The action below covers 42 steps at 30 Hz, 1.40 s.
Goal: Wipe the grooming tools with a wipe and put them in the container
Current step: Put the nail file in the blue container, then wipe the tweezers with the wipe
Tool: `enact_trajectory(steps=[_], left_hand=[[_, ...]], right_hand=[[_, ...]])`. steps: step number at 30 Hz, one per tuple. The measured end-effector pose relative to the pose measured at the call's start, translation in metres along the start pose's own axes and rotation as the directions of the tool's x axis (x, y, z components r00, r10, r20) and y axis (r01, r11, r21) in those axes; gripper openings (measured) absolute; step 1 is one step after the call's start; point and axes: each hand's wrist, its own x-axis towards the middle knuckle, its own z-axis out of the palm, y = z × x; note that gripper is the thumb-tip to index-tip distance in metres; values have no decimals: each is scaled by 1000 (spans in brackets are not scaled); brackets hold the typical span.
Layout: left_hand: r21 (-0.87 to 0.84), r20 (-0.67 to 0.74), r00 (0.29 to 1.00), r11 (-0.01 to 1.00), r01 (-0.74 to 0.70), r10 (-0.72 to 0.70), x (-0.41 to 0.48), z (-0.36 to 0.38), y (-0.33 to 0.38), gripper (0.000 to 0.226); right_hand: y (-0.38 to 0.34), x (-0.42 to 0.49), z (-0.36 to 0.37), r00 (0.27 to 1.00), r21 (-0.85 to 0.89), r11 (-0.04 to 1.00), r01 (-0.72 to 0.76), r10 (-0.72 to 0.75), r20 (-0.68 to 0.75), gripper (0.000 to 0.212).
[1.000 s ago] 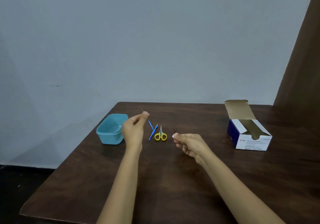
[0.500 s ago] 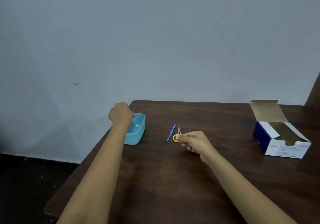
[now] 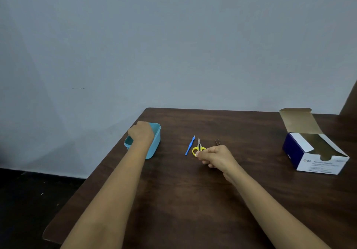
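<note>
My left hand (image 3: 140,133) reaches down into the teal container (image 3: 154,144) at the table's left edge. Its fingers are hidden inside, so I cannot see whether it holds anything. My right hand (image 3: 215,157) hovers mid-table with fingers curled, pinching a small white wipe (image 3: 197,153) right at the yellow handle of the small scissors (image 3: 199,147). A slim blue tool (image 3: 189,145) lies just left of the scissors. Dark tweezers (image 3: 217,142) lie just behind my right hand.
An open blue-and-white box of alcohol swabs (image 3: 316,152) stands at the right side of the dark wooden table (image 3: 183,200). The table's left edge runs close beside the container, with dark floor below.
My left hand carried a thin tool from mid-table leftwards and has lowered into the container. My right hand shifted left to the scissors' handle, still pinching the wipe.
</note>
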Motion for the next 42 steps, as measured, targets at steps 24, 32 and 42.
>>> enact_trajectory(steps=[24, 32, 42], left_hand=[[-439, -139, 950, 843, -311, 278, -85, -31, 83, 23], [-532, -14, 943, 796, -288, 331, -120, -4, 129, 30], [-373, 42, 952, 889, -267, 303, -130, 5, 162, 33]], right_hand=[[3, -32, -42, 989, 177, 984, -18, 44, -144, 19], [20, -37, -78, 949, 48, 996, 73, -54, -311, 21], [32, -35, -94, 935, 44, 996, 76, -56, -350, 17]])
